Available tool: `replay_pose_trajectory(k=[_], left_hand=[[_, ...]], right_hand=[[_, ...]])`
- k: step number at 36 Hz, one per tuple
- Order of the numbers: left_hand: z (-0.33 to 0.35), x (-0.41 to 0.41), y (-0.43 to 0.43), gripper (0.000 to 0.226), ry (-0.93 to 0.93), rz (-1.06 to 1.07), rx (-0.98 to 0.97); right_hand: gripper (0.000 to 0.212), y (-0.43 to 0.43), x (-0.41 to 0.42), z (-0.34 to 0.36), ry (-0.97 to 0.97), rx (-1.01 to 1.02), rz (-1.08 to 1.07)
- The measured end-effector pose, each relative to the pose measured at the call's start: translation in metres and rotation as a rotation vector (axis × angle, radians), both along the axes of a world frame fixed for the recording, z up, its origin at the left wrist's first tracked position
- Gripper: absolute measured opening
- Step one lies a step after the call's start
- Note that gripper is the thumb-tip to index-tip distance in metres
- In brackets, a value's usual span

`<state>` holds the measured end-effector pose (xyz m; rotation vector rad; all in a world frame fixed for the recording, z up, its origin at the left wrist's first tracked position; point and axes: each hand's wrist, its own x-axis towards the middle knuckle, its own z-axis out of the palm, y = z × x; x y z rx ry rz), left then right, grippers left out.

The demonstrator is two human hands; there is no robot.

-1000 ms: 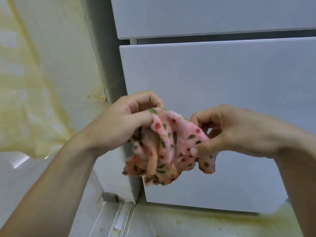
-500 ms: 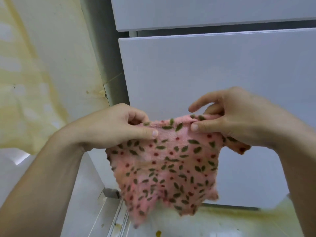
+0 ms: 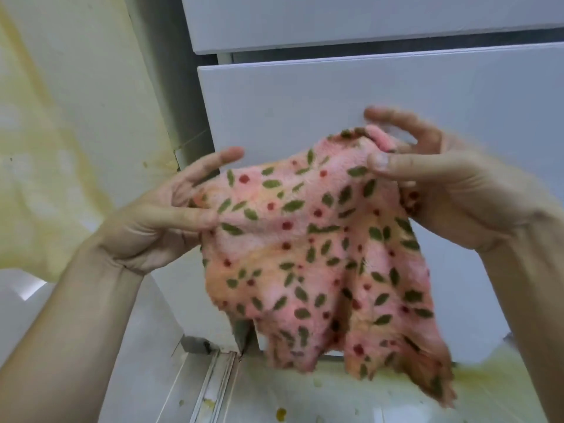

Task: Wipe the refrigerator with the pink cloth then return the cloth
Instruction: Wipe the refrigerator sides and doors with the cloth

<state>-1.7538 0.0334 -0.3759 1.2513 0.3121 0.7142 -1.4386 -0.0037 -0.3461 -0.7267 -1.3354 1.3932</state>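
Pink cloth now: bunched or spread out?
Spread. The pink cloth hangs as one open sheet, print showing across it, left hand pinching its left edge, right hand pinching the top corner.

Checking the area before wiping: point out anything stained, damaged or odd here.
Yellow stains stand out: blotches down the wall left of the refrigerator, smears and drips on the floor below it. The pink cloth is tinged orange in patches.

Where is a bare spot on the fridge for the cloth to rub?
The lower door is bare above the hands, up to the gap under the upper door, and on the right past the right hand. The middle is crowded: the pink cloth hangs there, held by the left hand and the right. The floor below has yellow spots.
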Motion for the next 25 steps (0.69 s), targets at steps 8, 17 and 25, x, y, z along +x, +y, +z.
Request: replay_pose_trajectory(k=[8,17,25], left_hand=[[0.0,0.014,0.002,0.055,0.076,0.599,0.095],[0.018,0.015,-0.01,0.029,0.759,0.841,0.339],[0.021,0.01,-0.01,0.024,0.867,0.94,0.441]], right_hand=[[0.041,0.002,0.006,-0.005,-0.48,0.312,-0.347],[0.014,0.002,-0.004,-0.006,-0.805,0.504,-0.953],[0.092,-0.007,-0.005,0.005,-0.927,0.009,-0.797]])
